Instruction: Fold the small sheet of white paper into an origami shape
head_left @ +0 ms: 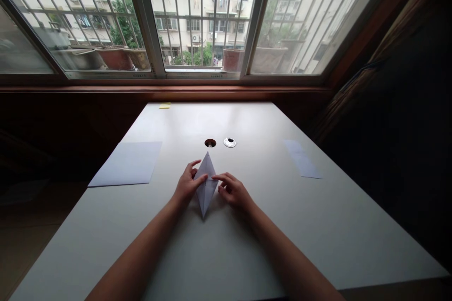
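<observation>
A white sheet of paper folded into a long diamond [206, 193] is held just over the table, one point away from me and the other toward me. My left hand [186, 183] grips its left side, with the thumb pressed on the front face and the fingers behind and beside it. At the right corner is my right hand [235, 193], its fingers bent and closed in on the edge. One right fingertip lies on the paper near the middle crease. The far sides of both grips are partly hidden.
On the white table [247, 254] lie a stack of white paper [127, 164] at left and a paper strip [302, 160] at right. Beyond my hands are a round cable hole [210, 143] and its loose cover [230, 142]. A yellow sticky note [165, 106] lies at the far edge, below the barred window.
</observation>
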{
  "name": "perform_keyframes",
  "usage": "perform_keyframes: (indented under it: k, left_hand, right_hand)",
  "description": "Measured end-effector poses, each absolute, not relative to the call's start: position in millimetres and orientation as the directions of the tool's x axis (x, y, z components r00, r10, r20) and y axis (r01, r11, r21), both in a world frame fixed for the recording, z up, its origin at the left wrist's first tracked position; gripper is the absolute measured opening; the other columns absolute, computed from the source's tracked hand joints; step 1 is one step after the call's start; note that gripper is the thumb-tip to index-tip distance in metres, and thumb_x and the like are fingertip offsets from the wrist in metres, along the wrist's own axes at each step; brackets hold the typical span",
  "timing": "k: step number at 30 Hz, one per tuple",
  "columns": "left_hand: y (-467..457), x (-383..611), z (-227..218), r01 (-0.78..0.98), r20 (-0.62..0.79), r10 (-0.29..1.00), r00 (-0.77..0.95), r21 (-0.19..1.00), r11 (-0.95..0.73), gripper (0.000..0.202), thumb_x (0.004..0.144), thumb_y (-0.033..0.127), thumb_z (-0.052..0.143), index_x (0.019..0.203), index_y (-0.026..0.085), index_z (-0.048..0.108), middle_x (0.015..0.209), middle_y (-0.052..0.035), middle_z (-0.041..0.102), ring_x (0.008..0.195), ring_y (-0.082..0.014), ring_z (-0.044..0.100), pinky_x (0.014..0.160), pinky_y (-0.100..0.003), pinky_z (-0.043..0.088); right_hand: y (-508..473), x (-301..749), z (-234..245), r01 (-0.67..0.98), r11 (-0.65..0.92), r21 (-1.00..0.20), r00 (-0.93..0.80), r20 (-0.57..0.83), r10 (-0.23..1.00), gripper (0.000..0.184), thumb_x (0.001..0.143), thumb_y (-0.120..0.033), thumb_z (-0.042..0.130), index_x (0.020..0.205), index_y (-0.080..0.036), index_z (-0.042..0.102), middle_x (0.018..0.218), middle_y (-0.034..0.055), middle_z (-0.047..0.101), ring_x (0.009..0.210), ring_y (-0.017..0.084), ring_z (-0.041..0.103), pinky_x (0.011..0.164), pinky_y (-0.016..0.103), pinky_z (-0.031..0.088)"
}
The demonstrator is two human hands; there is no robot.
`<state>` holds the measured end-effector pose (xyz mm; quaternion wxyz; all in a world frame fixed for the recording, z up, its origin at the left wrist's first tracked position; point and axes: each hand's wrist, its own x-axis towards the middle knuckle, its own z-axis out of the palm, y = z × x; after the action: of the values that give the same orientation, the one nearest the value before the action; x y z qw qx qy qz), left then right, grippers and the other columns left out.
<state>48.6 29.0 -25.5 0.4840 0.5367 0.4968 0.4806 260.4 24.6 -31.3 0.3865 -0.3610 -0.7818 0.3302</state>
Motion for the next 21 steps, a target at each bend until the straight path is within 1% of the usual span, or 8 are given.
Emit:
perform_keyframes:
  k: [3, 6, 12, 21]
  left_hand:
    - [28, 46, -25, 0.081, 0.030, 0.997, 0.074, 0.996, -0.036, 0.067, 0.081, 0.044, 0.071, 0.138, 0.022, 0.044, 0.086, -0.0018, 0.067, 0.075, -0.0181, 0.065, 0.067, -0.027, 0.049]
    - [27, 44, -25, 0.102, 0.023, 0.995, 0.100, 0.994, -0.033, 0.066, 0.082, 0.044, 0.069, 0.139, 0.022, 0.044, 0.087, -0.0028, 0.068, 0.076, -0.0189, 0.066, 0.067, -0.028, 0.049]
    - [25, 43, -24, 0.070, 0.027, 0.991, 0.129, 0.997, -0.037, 0.065, 0.086, 0.042, 0.066, 0.141, 0.023, 0.040, 0.092, -0.0044, 0.068, 0.080, -0.0200, 0.067, 0.070, -0.029, 0.050]
    - [25, 39, -27, 0.050, 0.030, 0.997, 0.077, 0.998, -0.034, 0.064, 0.084, 0.045, 0.068, 0.138, 0.021, 0.044, 0.091, -0.0053, 0.070, 0.078, -0.0199, 0.067, 0.068, -0.028, 0.049]
  right_hand:
    - [27, 261, -33, 0.298, 0.550, -0.780, -0.472, 0.380, 0.796, 0.040, 0.088, -0.014, 0.054, 0.124, -0.028, 0.063, 0.112, 0.0062, 0.061, 0.075, 0.012, 0.062, 0.066, 0.024, 0.053]
    - [28, 261, -34, 0.295, 0.545, -0.785, -0.482, 0.370, 0.794, 0.040, 0.087, -0.016, 0.057, 0.125, -0.029, 0.062, 0.111, 0.0061, 0.061, 0.073, 0.011, 0.062, 0.064, 0.024, 0.053]
    - [28, 261, -30, 0.312, 0.541, -0.781, -0.483, 0.360, 0.798, 0.040, 0.089, -0.015, 0.054, 0.125, -0.029, 0.062, 0.109, 0.0055, 0.062, 0.076, 0.012, 0.062, 0.066, 0.025, 0.053]
    - [27, 262, -23, 0.303, 0.516, -0.801, -0.461, 0.351, 0.815, 0.034, 0.090, -0.022, 0.056, 0.123, -0.027, 0.063, 0.107, 0.0060, 0.062, 0.074, 0.012, 0.062, 0.063, 0.025, 0.053]
